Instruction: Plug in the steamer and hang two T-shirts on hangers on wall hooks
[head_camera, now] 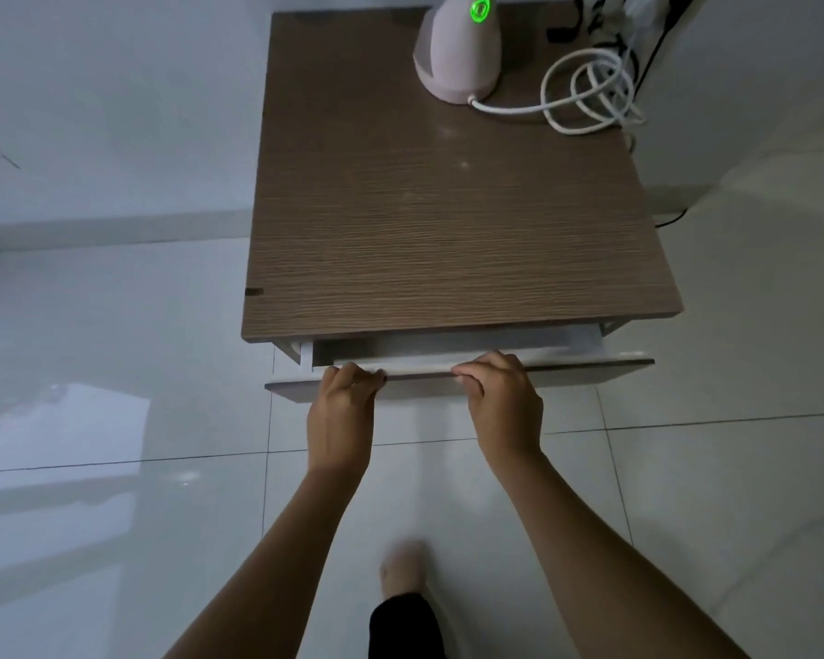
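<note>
Left hand (341,411): fingers are curled over the top edge of the grey-brown flat drawer front (586,373), near its left end.
Right hand (503,401): the same edge is gripped near its middle.
Drawer: set slightly out (white interior seen) under the brown wood-grain tabletop (448,230).
Steamer: the pale pink handheld steamer (453,54) is stood at the tabletop's far edge, green light lit.
Cord: the white cord (586,92) is looped just beside it.

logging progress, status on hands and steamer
Left hand and right hand grip drawer front, drawer ajar. Steamer upright on cabinet top, green light lit. No shirts in view.
</note>
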Demonstrator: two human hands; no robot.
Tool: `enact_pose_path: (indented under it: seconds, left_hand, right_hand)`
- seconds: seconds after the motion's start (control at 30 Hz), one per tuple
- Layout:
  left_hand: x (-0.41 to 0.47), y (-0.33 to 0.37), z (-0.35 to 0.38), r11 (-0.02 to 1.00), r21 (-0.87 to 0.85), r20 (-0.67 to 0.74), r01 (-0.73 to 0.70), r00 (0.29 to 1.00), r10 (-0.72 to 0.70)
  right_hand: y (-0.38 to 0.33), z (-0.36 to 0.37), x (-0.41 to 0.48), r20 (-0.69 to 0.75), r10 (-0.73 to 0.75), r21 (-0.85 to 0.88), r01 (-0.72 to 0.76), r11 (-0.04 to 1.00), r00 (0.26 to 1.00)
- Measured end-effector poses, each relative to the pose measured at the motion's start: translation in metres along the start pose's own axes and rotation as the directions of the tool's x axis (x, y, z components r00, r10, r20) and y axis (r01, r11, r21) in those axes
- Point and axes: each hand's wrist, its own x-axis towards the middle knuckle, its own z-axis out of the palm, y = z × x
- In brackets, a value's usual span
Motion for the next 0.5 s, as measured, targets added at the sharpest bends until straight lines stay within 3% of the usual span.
enact_pose_path:
  seconds: [0.23, 0.5]
  left_hand:
    - [0.018, -0.012, 0.023, 0.996, -0.088, -0.188, -0.003, 0.982, -0.013]
    - [0.026, -0.013, 0.031, 0.985, -0.171, -0.261, 0.038, 0.962, -0.083]
  right_hand:
    - [0.008, 0.02, 0.017, -0.099, 0.015, 0.107, -0.005, 0.994, 0.995]
    - [0.011, 0.034, 0.022, -0.224, 0.032, 0.238, 0.023, 0.971, 0.974]
